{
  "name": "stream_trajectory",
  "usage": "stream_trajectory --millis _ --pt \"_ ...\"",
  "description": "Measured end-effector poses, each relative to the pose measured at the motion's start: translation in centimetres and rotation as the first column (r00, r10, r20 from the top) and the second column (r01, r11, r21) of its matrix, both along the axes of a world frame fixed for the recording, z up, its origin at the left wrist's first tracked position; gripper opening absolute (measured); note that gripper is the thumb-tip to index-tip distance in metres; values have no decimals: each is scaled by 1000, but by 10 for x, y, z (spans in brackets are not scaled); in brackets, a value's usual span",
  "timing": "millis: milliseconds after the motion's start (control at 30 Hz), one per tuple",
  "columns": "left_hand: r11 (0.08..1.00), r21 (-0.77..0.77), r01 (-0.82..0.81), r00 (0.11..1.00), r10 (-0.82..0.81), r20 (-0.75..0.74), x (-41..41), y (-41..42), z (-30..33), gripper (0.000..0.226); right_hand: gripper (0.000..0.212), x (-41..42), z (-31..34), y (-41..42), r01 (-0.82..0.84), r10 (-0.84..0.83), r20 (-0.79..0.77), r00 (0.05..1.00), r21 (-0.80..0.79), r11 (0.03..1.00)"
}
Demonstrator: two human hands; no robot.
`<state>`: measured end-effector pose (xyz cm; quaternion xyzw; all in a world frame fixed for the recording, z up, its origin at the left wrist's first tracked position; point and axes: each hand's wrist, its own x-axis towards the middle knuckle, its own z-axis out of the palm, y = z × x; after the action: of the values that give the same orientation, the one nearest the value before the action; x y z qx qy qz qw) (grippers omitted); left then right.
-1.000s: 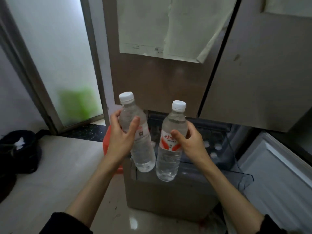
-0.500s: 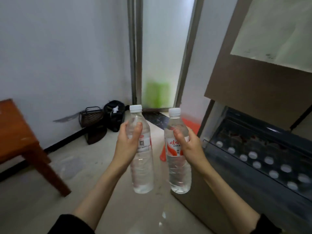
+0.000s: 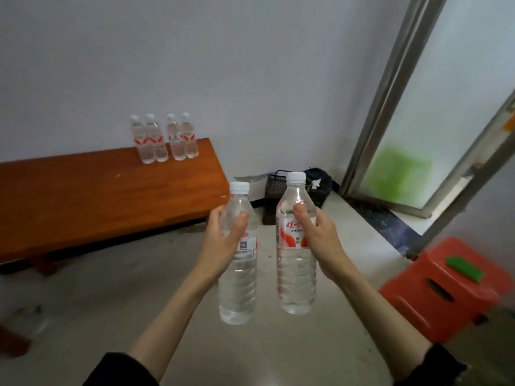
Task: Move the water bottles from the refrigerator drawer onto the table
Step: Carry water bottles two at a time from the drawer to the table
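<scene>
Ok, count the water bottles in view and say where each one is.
6. Four bottles stand in a row on the wooden table by the wall. The left hand holds one bottle; the right hand holds another. None seems hidden.

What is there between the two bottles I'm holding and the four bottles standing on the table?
In the head view, only bare tabletop lies between the held bottles and the four bottles.
</scene>
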<state>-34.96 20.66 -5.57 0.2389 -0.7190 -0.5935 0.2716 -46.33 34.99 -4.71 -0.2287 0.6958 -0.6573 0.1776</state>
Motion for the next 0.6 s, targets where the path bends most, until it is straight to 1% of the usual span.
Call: stream_trajectory --millis 67,133,233,333,400,433,500,533,600 --pt "999 16 -42 999 42 0 11 -39 3 57 45 6 2 -43 -66 66 4 998 15 998" --pt "996 22 -85 996 85 1 19 -75 5 59 41 8 3 -83 -126 126 -13 992 33 991" --pt "986 35 -165 986 165 16 21 -123 4 72 32 1 0 -140 -193 197 -46 979 78 978" --pt "969 48 -242 969 238 67 15 -168 -2 87 33 -14 -6 -192 -260 265 -49 963 99 961" --pt "961 40 -273 958 268 104 6 -200 -7 93 27 -29 -13 -227 -300 309 -67 949 121 946" --pt "959 30 -280 954 275 115 -1 -216 -9 93 30 -39 -16 -246 -313 325 -77 943 136 940" --pt "959 13 -284 952 281 122 -16 -250 -13 89 43 -60 -24 -286 -334 352 -89 932 169 927" --pt "957 11 -290 951 287 118 -25 -267 -15 84 47 -72 -27 -306 -350 371 -94 924 188 918" --pt "948 20 -317 943 313 112 -42 -300 -18 70 50 -95 -33 -343 -385 411 -93 907 214 898"
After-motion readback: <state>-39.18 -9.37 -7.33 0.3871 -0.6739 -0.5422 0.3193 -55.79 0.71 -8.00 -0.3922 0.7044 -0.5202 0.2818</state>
